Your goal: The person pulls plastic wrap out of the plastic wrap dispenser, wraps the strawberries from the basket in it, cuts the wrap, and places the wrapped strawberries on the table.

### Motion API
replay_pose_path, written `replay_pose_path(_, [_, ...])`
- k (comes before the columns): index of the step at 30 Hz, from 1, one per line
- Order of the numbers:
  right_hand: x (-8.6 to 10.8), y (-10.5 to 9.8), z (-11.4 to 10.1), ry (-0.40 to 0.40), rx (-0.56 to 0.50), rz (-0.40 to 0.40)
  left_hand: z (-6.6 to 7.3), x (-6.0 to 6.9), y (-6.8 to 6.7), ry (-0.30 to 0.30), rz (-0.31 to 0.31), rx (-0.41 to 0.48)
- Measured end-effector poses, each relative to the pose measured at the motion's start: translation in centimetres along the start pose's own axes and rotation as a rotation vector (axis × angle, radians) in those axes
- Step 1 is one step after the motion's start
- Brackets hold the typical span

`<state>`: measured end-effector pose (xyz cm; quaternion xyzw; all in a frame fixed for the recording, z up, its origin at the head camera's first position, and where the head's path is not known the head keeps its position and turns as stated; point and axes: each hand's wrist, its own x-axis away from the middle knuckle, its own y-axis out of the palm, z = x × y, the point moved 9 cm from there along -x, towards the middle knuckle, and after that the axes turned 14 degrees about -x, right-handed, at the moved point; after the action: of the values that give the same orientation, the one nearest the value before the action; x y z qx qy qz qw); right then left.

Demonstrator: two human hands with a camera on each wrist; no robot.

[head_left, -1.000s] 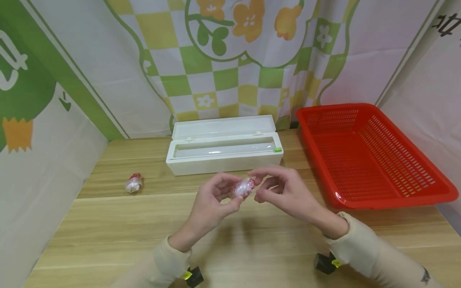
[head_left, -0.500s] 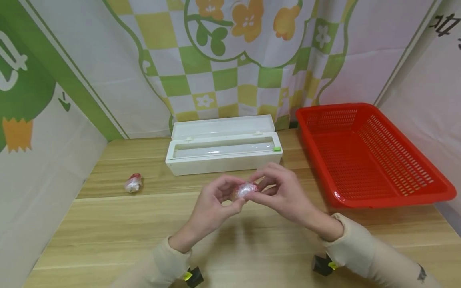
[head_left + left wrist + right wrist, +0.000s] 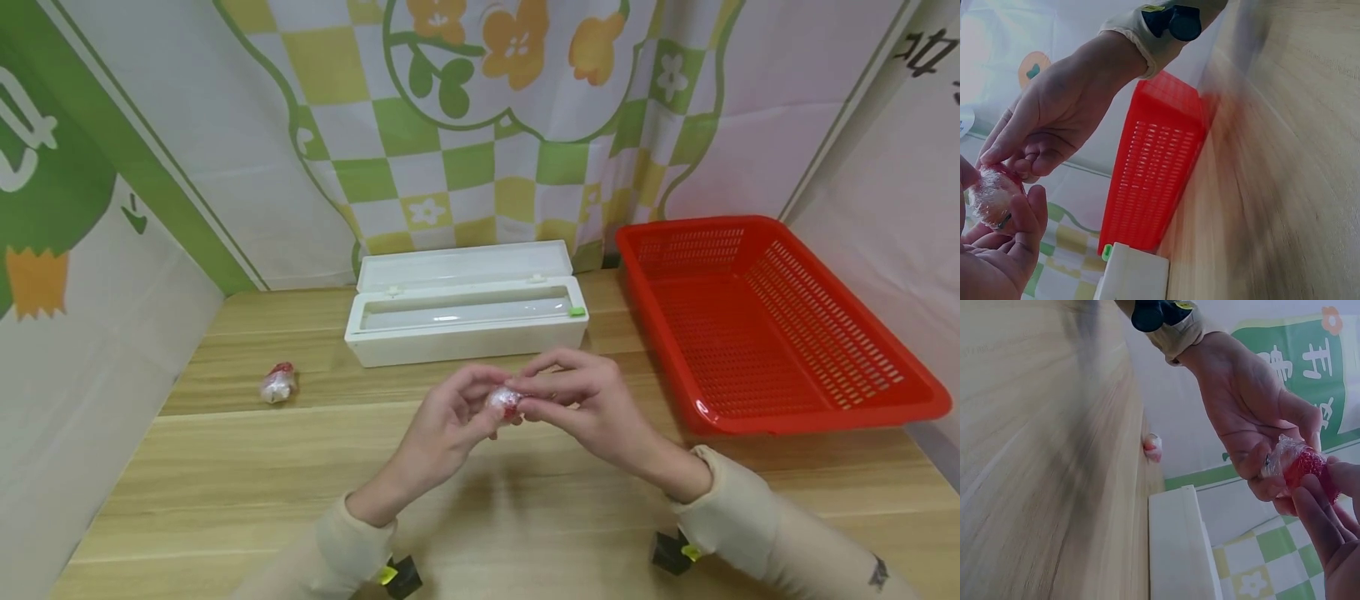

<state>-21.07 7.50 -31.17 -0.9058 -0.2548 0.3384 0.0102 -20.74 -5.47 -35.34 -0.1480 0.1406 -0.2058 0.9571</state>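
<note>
A small red-and-white bundle in crinkled clear plastic film (image 3: 505, 401) is held up over the table between both hands. My left hand (image 3: 438, 429) grips it from the left, thumb on the near side and fingers behind. From the right, my right hand (image 3: 600, 408) pinches the film with thumb and fingertips. In the left wrist view the wrapped bundle (image 3: 994, 195) is shiny and rounded, with a small dark spot low on it. Red shows through the film of the bundle (image 3: 1300, 465) in the right wrist view. What lies inside cannot be made out.
A similar wrapped red-and-white bundle (image 3: 278, 382) lies on the wooden table (image 3: 247, 483) at left. Behind the hands stands a white lidded box (image 3: 472, 343), lid raised, with a roll of clear film inside. A red slotted basket (image 3: 690, 350) occupies the right side.
The right hand has closed in from beside the bundle to pinch it. The bundle has been turned between the fingers, its red part now facing lower right. The table items stay put.
</note>
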Motion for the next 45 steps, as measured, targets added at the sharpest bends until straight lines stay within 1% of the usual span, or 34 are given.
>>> replay_pose_path(5, [-0.1, 0.1, -0.5, -0.07, 0.125, -0.027, -0.3, -0.1, 0.3, -0.015, -0.044, 0.035])
replay_pose_path(8, [-0.2, 0.1, -1.2, -0.13, 0.2, -0.04, -0.2, 0.0, 0.5, -0.02, -0.068, 0.054])
replay_pose_path(12, [-0.2, 0.1, -1.9, -0.195, 0.229, -0.07, -0.1, 0.0, 0.7, -0.007, -0.11, 0.09])
replay_pose_path(15, [-0.2, 0.1, -1.9, -0.196, 0.216, -0.084, 0.0, 0.1, 0.9, -0.004, -0.135, 0.09])
replay_pose_path(16, [-0.2, 0.0, -1.8, -0.185, 0.204, -0.087, -0.1, 0.1, 0.8, -0.011, -0.129, 0.073])
replay_pose_path(18, [-0.2, 0.0, -1.5, -0.151, 0.183, -0.086, -0.2, 0.1, 0.3, -0.025, -0.087, 0.026])
replay_pose_path(21, [-0.1, -0.2, -0.8, -0.055, 0.153, -0.073, -0.4, 0.2, -0.8, -0.033, 0.026, -0.06])
replay_pose_path(23, [0.0, -0.4, -0.1, 0.027, 0.14, -0.058, -0.2, 0.3, -1.5, -0.003, 0.099, -0.106])
replay_pose_path(26, [0.2, -0.7, 0.8, 0.138, 0.133, -0.033, 0.3, 0.5, -2.1, 0.051, 0.162, -0.154])
replay_pose_path(28, [0.2, -0.9, 1.2, 0.184, 0.122, -0.017, 0.7, 0.6, -2.2, 0.084, 0.175, -0.178])
replay_pose_path(30, [0.2, -1.0, 1.3, 0.21, 0.108, -0.007, 0.8, 0.6, -2.1, 0.103, 0.178, -0.195])
replay_pose_path(33, [0.2, -1.0, 1.4, 0.231, 0.091, 0.001, 1.0, 0.8, -2.2, 0.128, 0.191, -0.237])
replay_pose_path(37, [0.2, -0.9, 1.5, 0.24, 0.103, 0.025, 1.3, 0.9, -2.3, 0.161, 0.238, -0.316])
replay_pose_path(41, [0.3, -0.8, 1.7, 0.245, 0.111, 0.069, 1.2, 0.9, -2.4, 0.162, 0.275, -0.364])
replay_pose_path(45, [0.5, -0.5, 2.1, 0.269, 0.117, 0.088, 0.7, 0.9, -2.4, 0.131, 0.273, -0.361])
